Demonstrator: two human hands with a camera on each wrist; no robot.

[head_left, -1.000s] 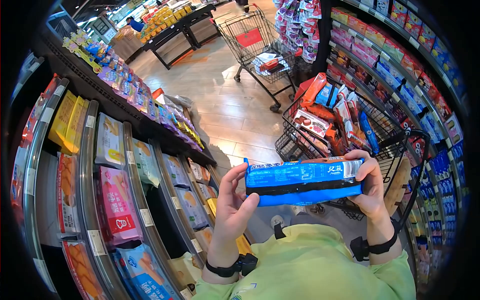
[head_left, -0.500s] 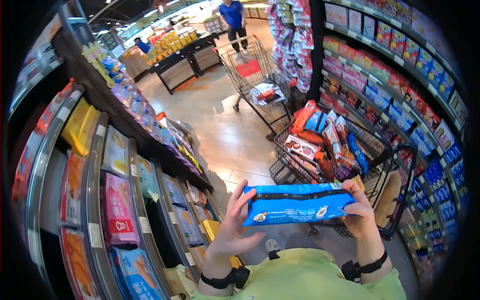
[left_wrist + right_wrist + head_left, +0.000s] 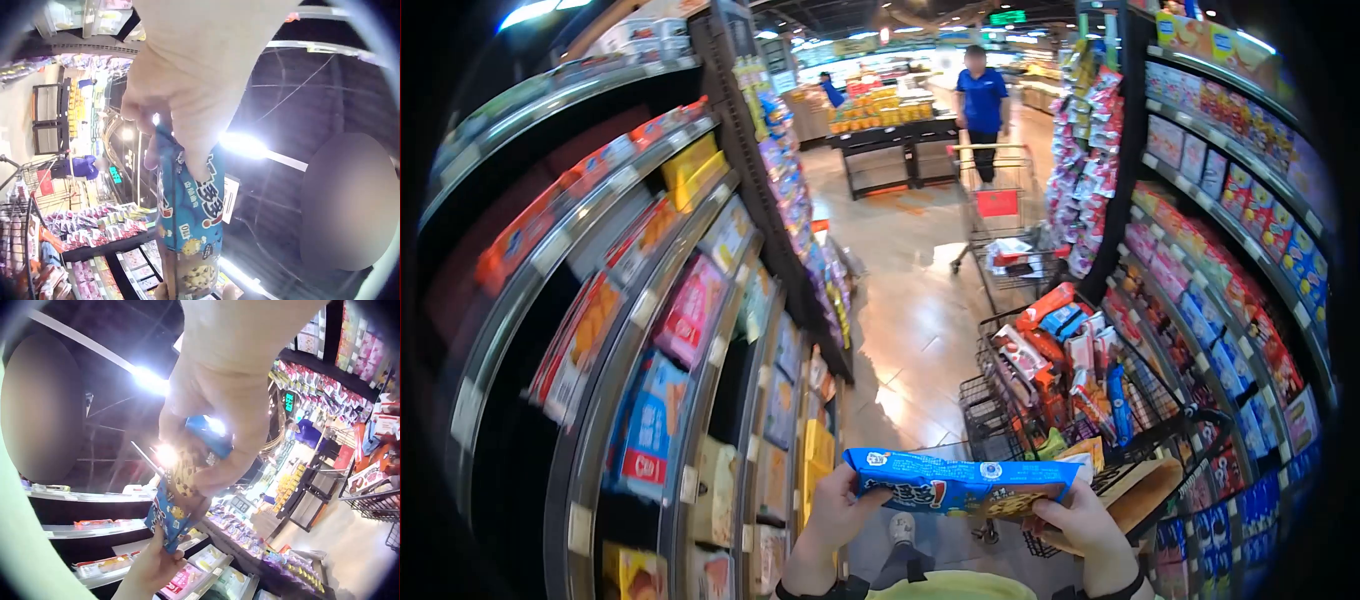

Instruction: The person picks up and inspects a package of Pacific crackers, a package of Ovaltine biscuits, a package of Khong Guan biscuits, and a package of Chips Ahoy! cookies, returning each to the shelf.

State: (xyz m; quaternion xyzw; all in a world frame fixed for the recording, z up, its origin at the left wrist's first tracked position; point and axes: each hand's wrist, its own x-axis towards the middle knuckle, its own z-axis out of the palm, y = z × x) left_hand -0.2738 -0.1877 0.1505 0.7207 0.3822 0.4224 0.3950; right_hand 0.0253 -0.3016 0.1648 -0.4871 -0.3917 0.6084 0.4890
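A long blue pack of chocolate chip cookies [image 3: 960,482] is held level in front of the body, its printed front with cookie pictures turned up toward the head camera. My left hand [image 3: 840,508] grips the left end, thumb over the front. At the other end my right hand [image 3: 1085,522] holds on, with the thumb on the cookie picture. The left wrist view shows the left thumb pressed along the pack [image 3: 187,209]. In the right wrist view, my right hand [image 3: 225,400] covers part of the pack [image 3: 172,509].
A shopping cart [image 3: 980,400] full of snack packs stands front right, a cardboard piece [image 3: 1145,495] near its handle. Farther ahead is a second cart [image 3: 998,205], with a person in blue [image 3: 982,100] behind it. Stocked shelves line the left [image 3: 645,310] and right [image 3: 1240,230].
The pack has been turned over from its barcode side and back seam to its printed front, and sits lower in view. The left fingers have closed round its end. The head view has tilted up.
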